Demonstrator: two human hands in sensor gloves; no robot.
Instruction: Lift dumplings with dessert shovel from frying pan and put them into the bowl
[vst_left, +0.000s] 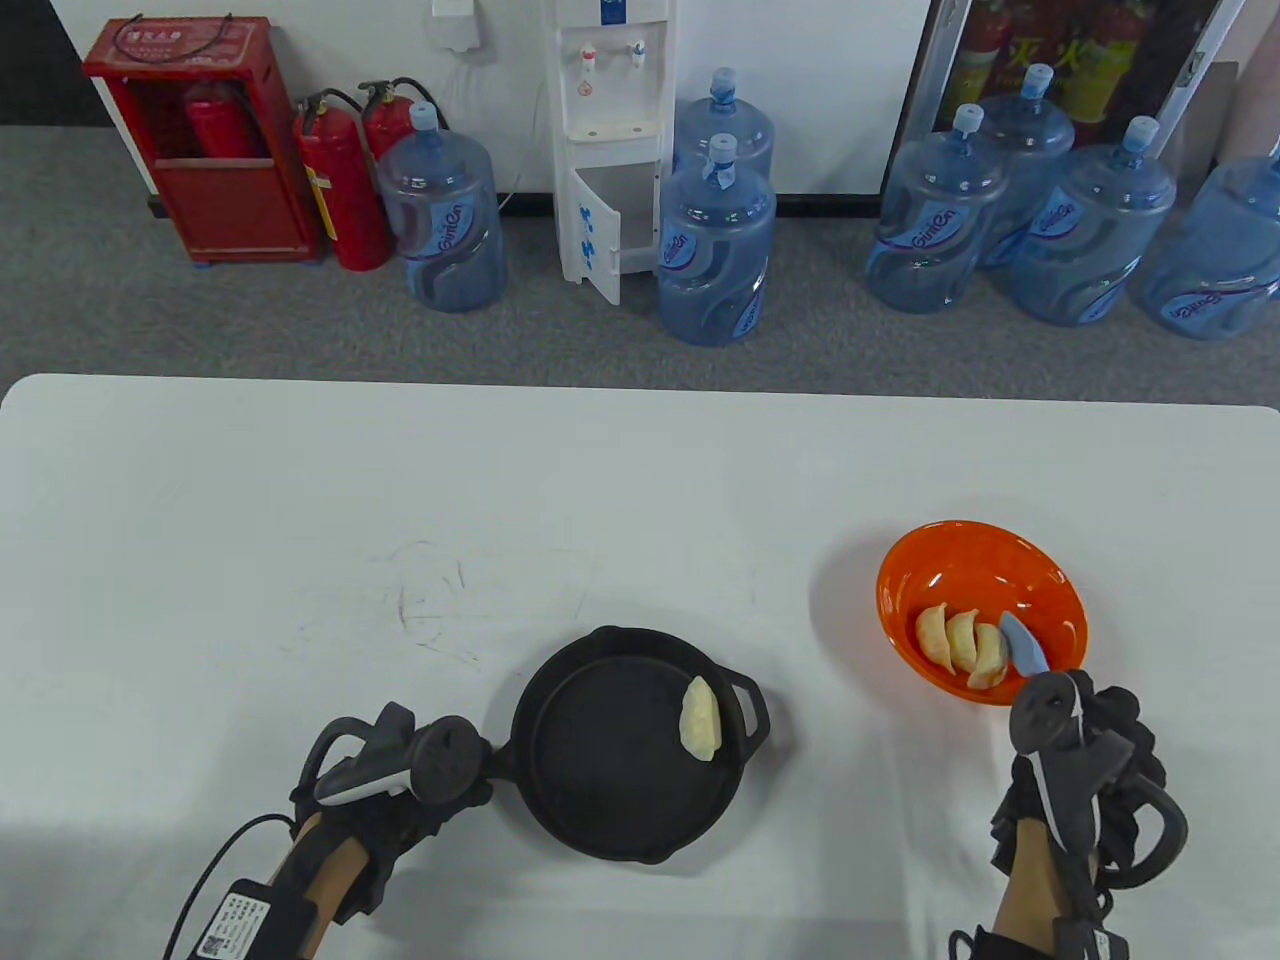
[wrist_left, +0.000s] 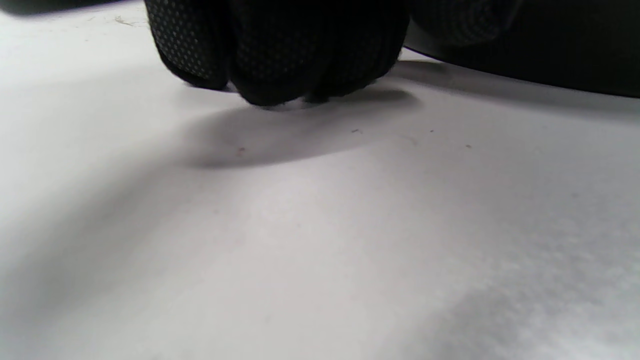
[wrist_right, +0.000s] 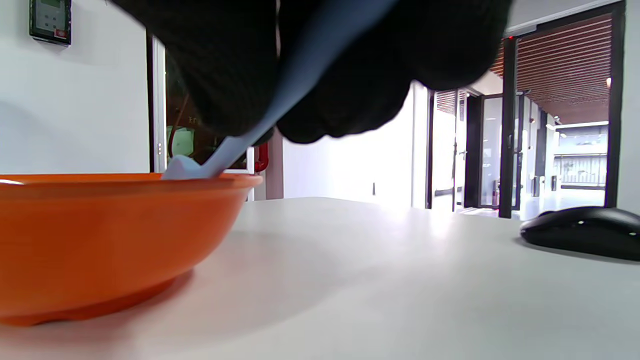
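Observation:
A black frying pan (vst_left: 600, 800) sits near the table's front with one pale dumpling (vst_left: 700, 720) at its right side. My left hand (vst_left: 400, 780) grips the pan's handle; in the left wrist view its curled fingers (wrist_left: 280, 55) rest by the pan's edge (wrist_left: 550, 60). The orange bowl (vst_left: 1040, 570) at the right holds three dumplings (vst_left: 962, 646). My right hand (vst_left: 1075, 745) holds the light blue dessert shovel (vst_left: 1025, 645), whose blade dips over the bowl's near rim beside the dumplings. In the right wrist view the shovel (wrist_right: 240, 145) reaches into the bowl (wrist_right: 110, 235).
The white table (vst_left: 400, 520) carries faint pen marks (vst_left: 440, 610) left of the pan. Beyond its far edge stand water bottles (vst_left: 715, 245), a dispenser (vst_left: 610, 130) and fire extinguishers (vst_left: 340, 180) on the floor.

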